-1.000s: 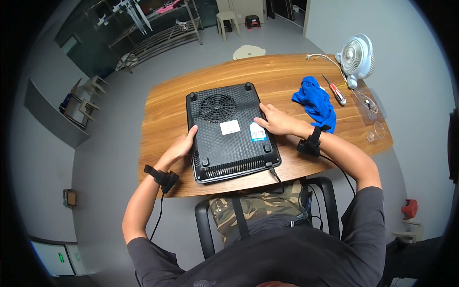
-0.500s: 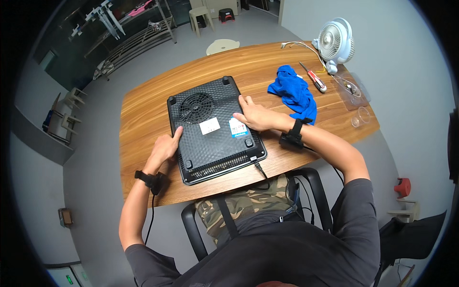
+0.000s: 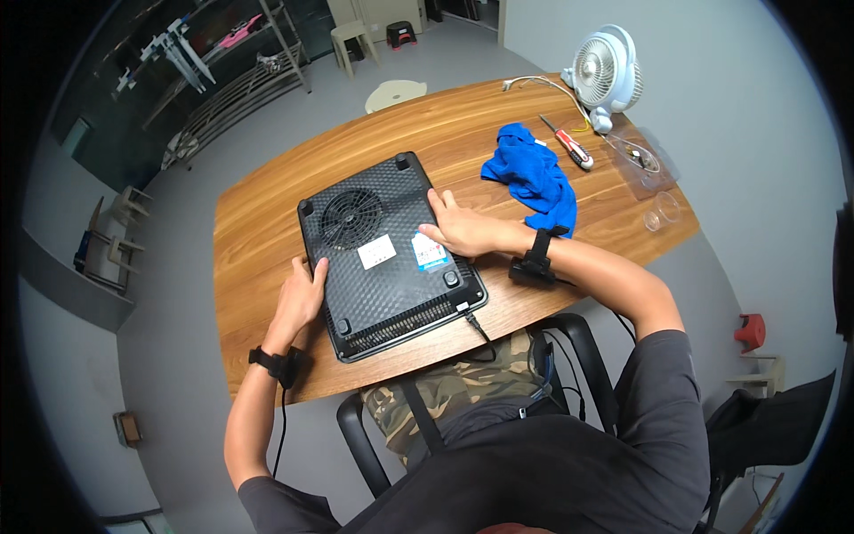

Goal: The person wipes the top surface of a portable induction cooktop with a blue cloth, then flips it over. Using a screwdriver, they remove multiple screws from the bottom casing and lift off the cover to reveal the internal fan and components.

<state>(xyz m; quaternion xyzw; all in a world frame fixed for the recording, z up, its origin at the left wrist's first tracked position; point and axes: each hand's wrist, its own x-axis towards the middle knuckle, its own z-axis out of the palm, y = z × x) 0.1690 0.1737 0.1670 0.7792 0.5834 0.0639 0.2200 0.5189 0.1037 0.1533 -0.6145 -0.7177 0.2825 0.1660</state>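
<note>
A black induction cooker [image 3: 382, 294] lies upside down on the wooden table [image 3: 294, 173], its underside with a round fan grille [image 3: 350, 220], rubber feet and two labels facing up. My left hand [image 3: 301, 295] grips its left edge, thumb along the rim and the other fingers lower on the side, partly hidden. On the opposite side my right hand [image 3: 463, 228] holds the right edge, with the thumb on the underside beside the blue-and-white label [image 3: 431, 252]. A power cord [image 3: 478, 327] leaves the cooker's near right corner and drops toward my lap.
Right of the cooker lie a crumpled blue cloth [image 3: 534, 173] and a red-and-black screwdriver [image 3: 575, 149]. A small white fan [image 3: 600, 73] stands at the far right corner. Near it are a clear plastic tray [image 3: 636, 173] with small parts and a transparent cup [image 3: 656, 218].
The view has turned slightly, so the table and everything on it appear shifted left. More of my left hand's fingers show at the cooker's side. Both hands keep their places on the cooker.
</note>
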